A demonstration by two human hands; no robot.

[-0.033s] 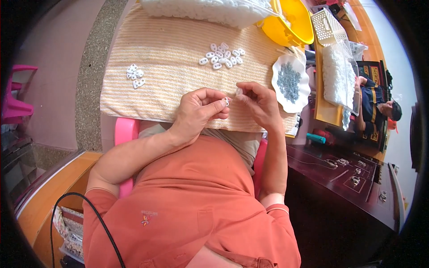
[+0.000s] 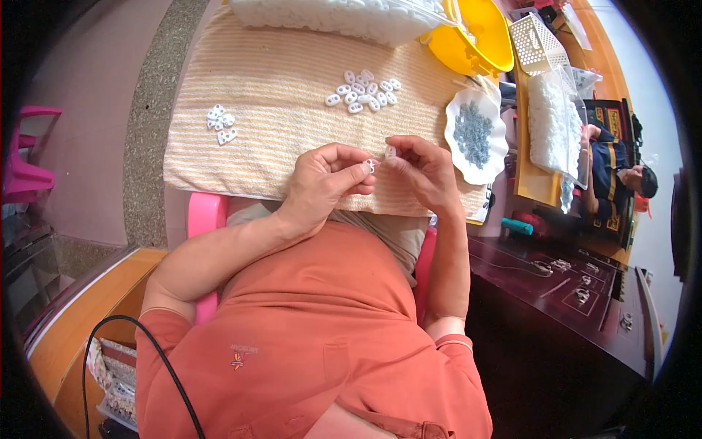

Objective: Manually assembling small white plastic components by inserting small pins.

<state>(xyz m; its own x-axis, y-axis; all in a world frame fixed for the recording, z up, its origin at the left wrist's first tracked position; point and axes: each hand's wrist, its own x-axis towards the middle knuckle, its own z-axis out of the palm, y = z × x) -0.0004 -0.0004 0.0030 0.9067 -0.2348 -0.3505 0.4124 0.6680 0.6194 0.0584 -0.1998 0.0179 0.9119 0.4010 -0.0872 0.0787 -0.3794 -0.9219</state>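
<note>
Over the striped towel, my left hand (image 2: 327, 175) is closed, pinching a small white plastic piece with holes (image 2: 371, 167) between thumb and fingertips. Close beside it, my right hand (image 2: 425, 170) pinches another small white piece with holes (image 2: 390, 152). A narrow gap lies between the two pieces. Farther out on the towel is a loose group of white oval two-holed pieces (image 2: 365, 93). To the left sits a small pile of white pieces with dark holes (image 2: 221, 121). A white scalloped dish (image 2: 455, 130) of small grey-blue parts (image 2: 474, 135) stands right of my right hand.
A clear bin of white pieces (image 2: 344, 20) stands at the towel's (image 2: 278, 80) far edge, with a yellow basin (image 2: 472, 44) beside it. Another bin of white parts (image 2: 553, 121) is at the right. A person (image 2: 610, 164) sits beyond it. Pink chair arms (image 2: 207, 219) flank me.
The white piece in my right hand has turned slightly, so its holes show more. My left hand stays in place.
</note>
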